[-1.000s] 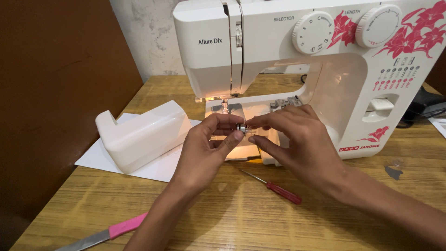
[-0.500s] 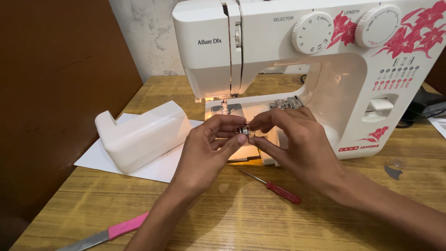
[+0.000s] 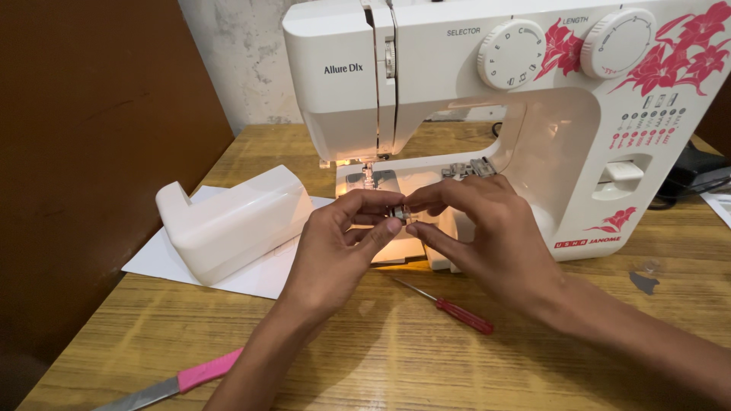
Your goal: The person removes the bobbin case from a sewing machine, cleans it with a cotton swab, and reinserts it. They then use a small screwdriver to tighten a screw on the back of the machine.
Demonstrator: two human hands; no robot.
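Note:
Both hands meet in front of a white sewing machine (image 3: 426,84) with red flower prints. My left hand (image 3: 335,243) and my right hand (image 3: 487,236) pinch a small silvery metal part (image 3: 398,213) between their fingertips, just in front of the machine's lit free arm (image 3: 396,183). The part is mostly hidden by the fingers. Under the hands, the machine's lamp glows on the wooden table (image 3: 381,358).
A white plastic cover (image 3: 232,221) lies on a white paper sheet (image 3: 160,262) at the left. A red-handled screwdriver (image 3: 449,308) lies under my right hand. A pink-handled blade (image 3: 179,380) sits near the front edge. A brown wall panel (image 3: 99,137) stands left; a dark object (image 3: 697,175) is far right.
Both hands have stayed together on the small part, with the fingers shifting slightly around it. Nothing else moved.

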